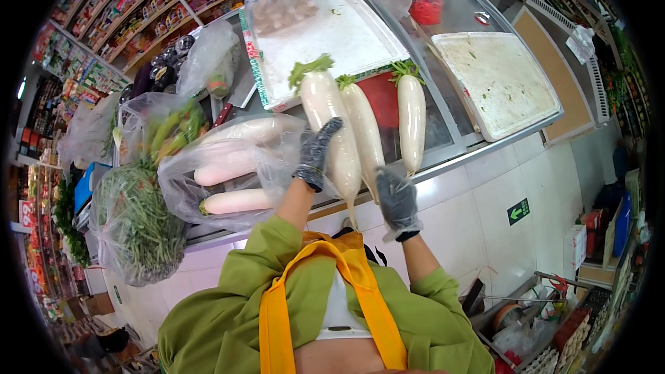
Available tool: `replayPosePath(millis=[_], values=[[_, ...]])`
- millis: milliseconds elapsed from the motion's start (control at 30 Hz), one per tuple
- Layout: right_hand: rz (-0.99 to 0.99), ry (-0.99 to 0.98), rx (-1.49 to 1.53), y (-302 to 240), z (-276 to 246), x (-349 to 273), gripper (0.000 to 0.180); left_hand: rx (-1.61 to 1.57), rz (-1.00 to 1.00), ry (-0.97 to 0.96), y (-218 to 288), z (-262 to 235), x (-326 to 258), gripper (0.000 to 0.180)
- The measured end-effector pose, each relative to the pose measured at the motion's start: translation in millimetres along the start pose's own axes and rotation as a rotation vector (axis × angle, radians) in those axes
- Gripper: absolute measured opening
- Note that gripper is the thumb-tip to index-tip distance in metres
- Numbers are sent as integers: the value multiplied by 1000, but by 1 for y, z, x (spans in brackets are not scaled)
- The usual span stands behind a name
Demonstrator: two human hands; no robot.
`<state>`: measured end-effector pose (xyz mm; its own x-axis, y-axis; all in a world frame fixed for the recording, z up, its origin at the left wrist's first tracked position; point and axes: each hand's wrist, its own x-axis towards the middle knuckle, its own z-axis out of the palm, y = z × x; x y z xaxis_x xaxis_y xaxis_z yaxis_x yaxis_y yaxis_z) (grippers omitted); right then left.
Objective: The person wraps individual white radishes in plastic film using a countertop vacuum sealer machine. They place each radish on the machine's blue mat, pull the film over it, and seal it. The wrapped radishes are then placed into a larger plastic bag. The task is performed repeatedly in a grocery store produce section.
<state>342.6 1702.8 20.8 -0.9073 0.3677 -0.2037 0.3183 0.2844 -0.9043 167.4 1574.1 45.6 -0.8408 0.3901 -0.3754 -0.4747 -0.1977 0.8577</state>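
While the dark-gloved left hand (315, 152) is lying against the left side of the largest white radish (338, 145), its palm is being hidden, so whether it is gripping or merely resting cannot be told. The right hand (397, 204), in a dark glove under a loose clear one, is sitting at the near right, fingers held close together and overlapping the narrow lower end of the middle radish (363, 119) in view; whether it is pinching the root cannot be told. The film of a clear plastic bag (173, 173), just left of the left hand, is blurring the right ends of the radishes inside. The far left bag of pale pieces (284, 10) is clouding its contents, and the shelves (159, 0) beyond are being cut off by the dark rim. Counts: three radishes are lying outside the bag, leafy ends pointing far, the right radish (411, 125) resting apart from the hands; three more are showing inside the bag. All are lying on one counter (443, 161), the largest one's root hanging past its near edge. Two white foam boards, a left board (339, 34) and a right board (499, 83), one red-handled knife (224, 113) and one bag of green beans (142, 218) are also being noted.
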Motion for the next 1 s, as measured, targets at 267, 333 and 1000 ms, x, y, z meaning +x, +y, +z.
replayPosePath(millis=[267,333,1000], values=[[-197,172,-325,13,18,84,100,406,69,150,-67,-31,42,64],[-227,111,24,40,1,98,100,525,17,67,-54,-28,36,71],[61,-403,642,55,-2,-11,65,-113,241,-430,-12,30,-11,79]])
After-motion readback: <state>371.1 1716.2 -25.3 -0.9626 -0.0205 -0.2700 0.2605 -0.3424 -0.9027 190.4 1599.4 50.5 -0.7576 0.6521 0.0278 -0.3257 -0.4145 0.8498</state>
